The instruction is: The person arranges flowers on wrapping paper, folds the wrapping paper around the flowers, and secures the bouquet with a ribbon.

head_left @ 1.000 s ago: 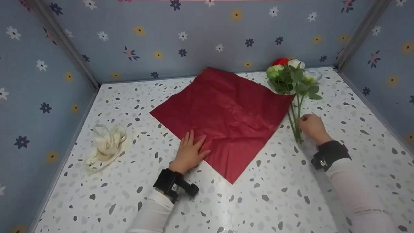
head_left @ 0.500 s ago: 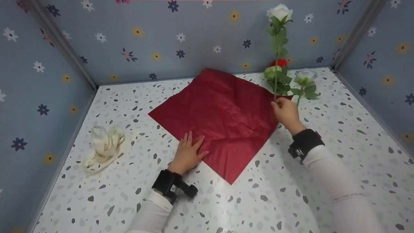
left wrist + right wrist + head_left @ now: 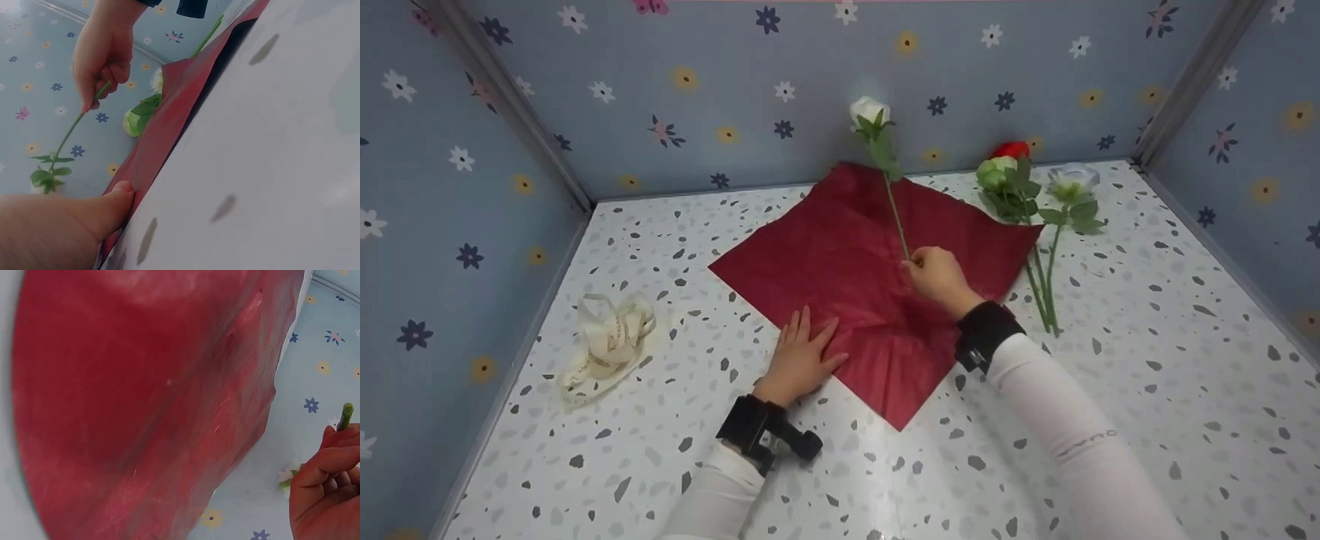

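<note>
White rose (image 3: 886,157), upper centre of the head view, above the red paper (image 3: 825,247); the right hand (image 3: 937,276) pinches its stem near the cut end with curled fingers. The left hand (image 3: 797,361) lies flat, fingers extended, on the paper's lower-left edge. Upper right: red flower (image 3: 1012,150), green flower (image 3: 994,175), pale flower (image 3: 1072,181). Middle left: crumpled ribbon (image 3: 613,337). Possible faults: so low a pinch could let the bloom's weight swivel the stem; a dragging leaf could crease the thin sheet.

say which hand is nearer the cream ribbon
Left. The left hand touches the red paper, right of the cream ribbon; the right hand, holding the white rose, is farther right.
</note>
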Tool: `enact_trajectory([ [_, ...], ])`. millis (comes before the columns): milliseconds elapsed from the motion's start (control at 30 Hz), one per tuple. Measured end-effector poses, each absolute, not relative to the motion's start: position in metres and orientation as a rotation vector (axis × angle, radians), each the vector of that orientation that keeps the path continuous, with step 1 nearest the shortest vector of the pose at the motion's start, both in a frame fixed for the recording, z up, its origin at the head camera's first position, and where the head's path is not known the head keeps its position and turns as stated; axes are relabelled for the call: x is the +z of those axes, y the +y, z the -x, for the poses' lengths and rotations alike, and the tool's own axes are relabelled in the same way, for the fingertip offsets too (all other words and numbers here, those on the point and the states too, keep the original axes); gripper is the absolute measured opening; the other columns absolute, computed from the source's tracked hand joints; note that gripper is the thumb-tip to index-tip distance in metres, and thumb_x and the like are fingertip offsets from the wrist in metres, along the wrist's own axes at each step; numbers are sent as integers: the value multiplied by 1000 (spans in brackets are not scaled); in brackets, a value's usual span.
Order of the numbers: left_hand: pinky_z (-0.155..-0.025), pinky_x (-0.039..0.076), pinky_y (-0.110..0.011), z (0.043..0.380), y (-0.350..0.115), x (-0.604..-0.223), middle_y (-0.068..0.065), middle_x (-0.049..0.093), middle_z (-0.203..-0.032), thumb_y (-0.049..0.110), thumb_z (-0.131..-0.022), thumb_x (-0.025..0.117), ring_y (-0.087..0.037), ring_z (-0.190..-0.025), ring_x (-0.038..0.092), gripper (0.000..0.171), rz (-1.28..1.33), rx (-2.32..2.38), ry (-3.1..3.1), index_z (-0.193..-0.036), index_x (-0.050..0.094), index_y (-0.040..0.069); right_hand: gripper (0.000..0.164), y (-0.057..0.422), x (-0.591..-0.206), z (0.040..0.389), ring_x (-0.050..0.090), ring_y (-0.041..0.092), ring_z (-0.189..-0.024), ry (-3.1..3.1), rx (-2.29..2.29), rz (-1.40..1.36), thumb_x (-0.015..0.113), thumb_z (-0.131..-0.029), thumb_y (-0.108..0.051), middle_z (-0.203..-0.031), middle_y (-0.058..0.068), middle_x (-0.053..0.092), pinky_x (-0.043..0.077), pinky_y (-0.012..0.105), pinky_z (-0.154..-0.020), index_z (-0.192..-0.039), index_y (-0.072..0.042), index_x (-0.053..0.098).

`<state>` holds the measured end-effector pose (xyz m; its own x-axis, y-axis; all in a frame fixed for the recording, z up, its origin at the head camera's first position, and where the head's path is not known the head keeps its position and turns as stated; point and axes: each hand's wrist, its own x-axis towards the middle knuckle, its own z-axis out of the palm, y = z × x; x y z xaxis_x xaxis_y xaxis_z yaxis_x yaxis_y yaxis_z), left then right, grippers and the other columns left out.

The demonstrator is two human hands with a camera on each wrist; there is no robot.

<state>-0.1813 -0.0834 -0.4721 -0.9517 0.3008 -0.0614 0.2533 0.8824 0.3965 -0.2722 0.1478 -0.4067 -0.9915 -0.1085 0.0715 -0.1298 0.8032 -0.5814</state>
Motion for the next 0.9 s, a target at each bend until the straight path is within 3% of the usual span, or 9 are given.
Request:
enact_trajectory([
  [367, -116, 10, -54, 182, -84, -473, -30, 12, -154, 45, -94, 51, -46, -143, 8, 62, -427, 601, 2929, -146, 37, 15, 27, 130, -420, 275, 49, 15, -63, -3064, 887, -240, 57, -93, -18, -65, 3, 56, 44, 29, -64, -75, 1, 66],
  [567, -116, 10, -53, 181, -84, -473, -29, 12, -154, 46, -94, 51, -45, -143, 8, 62, -430, 608, 2927, -146, 38, 15, 34, 128, -427, 273, 44, 10, -49, -3142, 901, -235, 56, -94, -18, -52, -3, 45, 36, 22, -51, -61, -10, 50],
  [900, -116, 11, -54, 182, -84, -476, -29, 14, -154, 46, -94, 52, -45, -143, 9, 62, -439, 623, 2936, -145, 39, 14, 46, 126, -435, 270, 30, 10, -47, -3240, 771, -315, 60, -91, -19, -49, -6, 28, 28, 23, -48, -52, -15, 36],
])
